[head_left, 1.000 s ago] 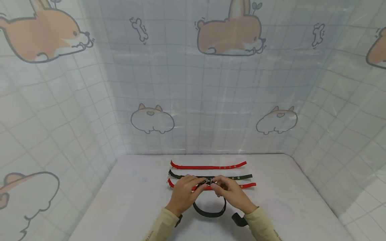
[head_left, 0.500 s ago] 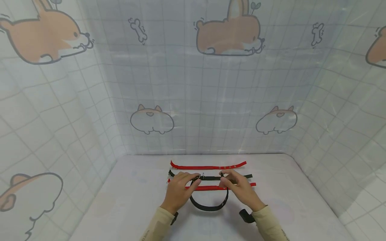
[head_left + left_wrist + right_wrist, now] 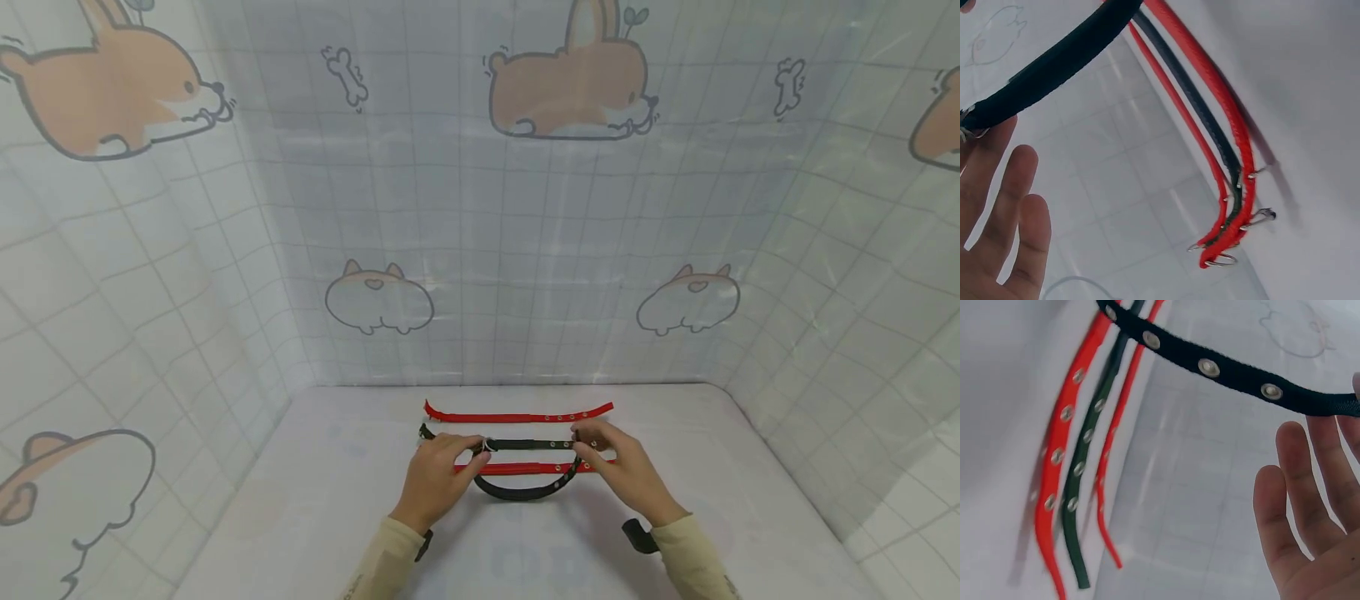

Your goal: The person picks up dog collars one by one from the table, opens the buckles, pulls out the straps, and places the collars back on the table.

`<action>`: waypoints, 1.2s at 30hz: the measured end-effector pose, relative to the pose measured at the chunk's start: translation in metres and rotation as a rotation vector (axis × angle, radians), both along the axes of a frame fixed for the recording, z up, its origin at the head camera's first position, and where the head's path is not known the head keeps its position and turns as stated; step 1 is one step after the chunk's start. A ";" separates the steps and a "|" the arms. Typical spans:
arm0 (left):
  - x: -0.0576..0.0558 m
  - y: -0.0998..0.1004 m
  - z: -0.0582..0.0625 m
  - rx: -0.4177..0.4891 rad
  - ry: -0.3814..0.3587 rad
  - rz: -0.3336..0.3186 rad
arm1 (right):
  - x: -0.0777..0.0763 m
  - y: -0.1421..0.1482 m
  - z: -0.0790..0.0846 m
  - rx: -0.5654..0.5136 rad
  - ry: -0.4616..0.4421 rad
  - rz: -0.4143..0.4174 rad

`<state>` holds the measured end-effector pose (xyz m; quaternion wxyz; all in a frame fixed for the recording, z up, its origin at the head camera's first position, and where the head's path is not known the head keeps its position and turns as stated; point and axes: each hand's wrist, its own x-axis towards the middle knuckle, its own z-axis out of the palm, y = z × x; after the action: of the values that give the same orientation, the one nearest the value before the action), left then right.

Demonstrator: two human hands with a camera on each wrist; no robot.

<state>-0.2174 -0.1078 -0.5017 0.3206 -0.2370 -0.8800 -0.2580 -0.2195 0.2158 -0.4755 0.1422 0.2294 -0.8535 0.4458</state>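
A dark collar (image 3: 522, 493) hangs in a curve between the two hands, bowed toward the person. My left hand (image 3: 435, 479) pinches its buckle end, where metal (image 3: 974, 128) shows by the fingertips in the left wrist view. My right hand (image 3: 628, 473) pinches the other end; metal eyelets (image 3: 1209, 367) run along that part in the right wrist view. Beyond and partly beneath the hands lie a near red collar (image 3: 517, 469), a dark green collar (image 3: 525, 444) and a far red collar (image 3: 495, 417), side by side. The left hand covers the near red collar's buckle end.
The collars lie on a white table (image 3: 337, 508). A pale grid-patterned sheet (image 3: 525, 217) with cartoon dogs rises behind it and along both sides. Black wrist devices (image 3: 639, 536) sit near both sleeves.
The hands were together at the collar's buckle and have moved apart, the right one going right. The collar's closed loop has opened into a wide, shallower curve. The three lying collars stay put.
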 end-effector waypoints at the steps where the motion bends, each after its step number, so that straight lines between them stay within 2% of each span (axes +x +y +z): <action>1: 0.000 -0.001 -0.001 -0.007 -0.003 0.001 | 0.001 0.002 -0.001 0.006 -0.003 -0.004; 7: 0.001 -0.014 -0.005 -0.031 -0.005 0.029 | 0.003 0.022 -0.012 0.018 -0.008 -0.043; 12: 0.005 -0.028 -0.007 -0.056 -0.082 0.090 | 0.006 0.044 -0.018 0.115 0.050 -0.108; 15: 0.007 -0.038 -0.009 -0.079 -0.114 0.119 | 0.009 0.056 -0.022 0.166 0.053 -0.125; 19: 0.008 -0.056 -0.014 -0.130 -0.139 0.140 | 0.012 0.068 -0.029 0.229 -0.019 -0.149; 23: 0.010 -0.073 -0.019 -0.197 -0.235 0.177 | 0.015 0.077 -0.038 0.316 -0.111 -0.167; 26: 0.012 -0.081 -0.023 -0.251 -0.306 0.196 | 0.017 0.081 -0.045 0.391 -0.146 -0.181; 28: 0.014 -0.085 -0.026 -0.277 -0.325 0.197 | 0.018 0.082 -0.048 0.434 -0.147 -0.187; 32: 0.015 -0.089 -0.028 -0.305 -0.323 0.194 | 0.017 0.085 -0.050 0.444 -0.161 -0.184; 36: 0.015 -0.090 -0.026 -0.297 -0.341 0.199 | 0.019 0.086 -0.043 0.385 -0.219 -0.183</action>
<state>-0.2019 -0.1981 -0.5280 0.1531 -0.1465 -0.9687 -0.1290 -0.2009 0.3016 -0.5188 0.0421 0.1242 -0.9503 0.2823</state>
